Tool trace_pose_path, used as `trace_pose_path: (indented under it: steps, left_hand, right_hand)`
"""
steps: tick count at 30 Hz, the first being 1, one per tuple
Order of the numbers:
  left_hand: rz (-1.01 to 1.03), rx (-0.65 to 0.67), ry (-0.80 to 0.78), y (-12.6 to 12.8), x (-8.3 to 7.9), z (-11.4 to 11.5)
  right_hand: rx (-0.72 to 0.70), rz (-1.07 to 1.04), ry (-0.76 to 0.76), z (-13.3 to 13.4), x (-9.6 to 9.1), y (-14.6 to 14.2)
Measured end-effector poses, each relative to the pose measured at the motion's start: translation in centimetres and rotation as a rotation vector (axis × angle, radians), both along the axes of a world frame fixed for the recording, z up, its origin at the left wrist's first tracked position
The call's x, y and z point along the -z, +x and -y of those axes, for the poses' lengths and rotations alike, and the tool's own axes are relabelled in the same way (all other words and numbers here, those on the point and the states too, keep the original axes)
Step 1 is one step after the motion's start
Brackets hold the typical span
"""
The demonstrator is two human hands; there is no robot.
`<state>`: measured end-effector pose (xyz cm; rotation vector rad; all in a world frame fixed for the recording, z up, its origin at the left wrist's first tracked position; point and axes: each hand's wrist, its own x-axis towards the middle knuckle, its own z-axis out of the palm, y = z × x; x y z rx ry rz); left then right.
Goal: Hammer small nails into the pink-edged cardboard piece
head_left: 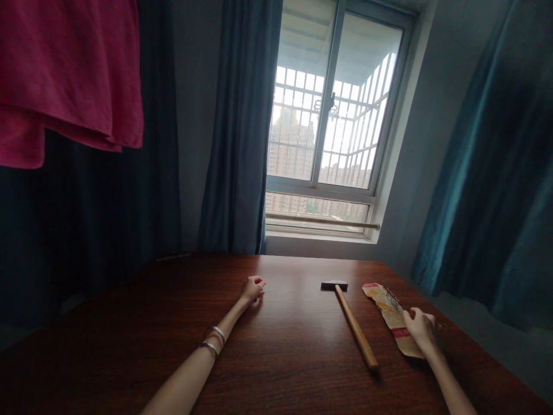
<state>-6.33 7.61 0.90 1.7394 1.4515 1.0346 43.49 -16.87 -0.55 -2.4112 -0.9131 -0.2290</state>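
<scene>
My left hand (253,290) is raised slightly over the middle of the brown wooden table, bangles on its wrist. Its fingers are curled together; anything inside them is hidden. My right hand (421,329) is at the right side, over the edge of a torn piece of brown printed paper (394,317). Its fingers are bent, with a gap between thumb and forefinger, and I see nothing held there. Several thin dark pieces that look like nails (392,300) lie on the paper's far part. Between my hands rests a hammer (356,328), dark head away from me, wooden handle towards me.
The table (294,346) reaches to the wall below a barred window (332,104). Dark blue curtains (242,127) hang on both sides. A pink cloth (78,75) hangs at the upper left. The table's right edge runs close to my right hand.
</scene>
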Motion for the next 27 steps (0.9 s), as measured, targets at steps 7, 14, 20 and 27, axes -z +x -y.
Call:
trace_pose_path:
  steps: [7,14,20,27]
  left_hand:
    - [-0.222,0.129,0.068,7.5,-1.3,4.9]
    - [-0.402,0.549,-0.026,21.6,-2.4,13.7]
    - [-0.483,0.397,-0.030,27.0,-1.7,15.3]
    - [-0.460,0.310,-0.076,28.8,-0.9,14.6]
  right_hand:
    - [0.003,0.029,-0.226,0.4,0.0,-4.4]
    - [0.035,0.153,-0.307,0.5,1.5,-6.4]
    - [0.075,0.241,-0.283,0.4,2.2,-7.2]
    - [0.082,0.307,-0.269,0.7,1.5,-8.2]
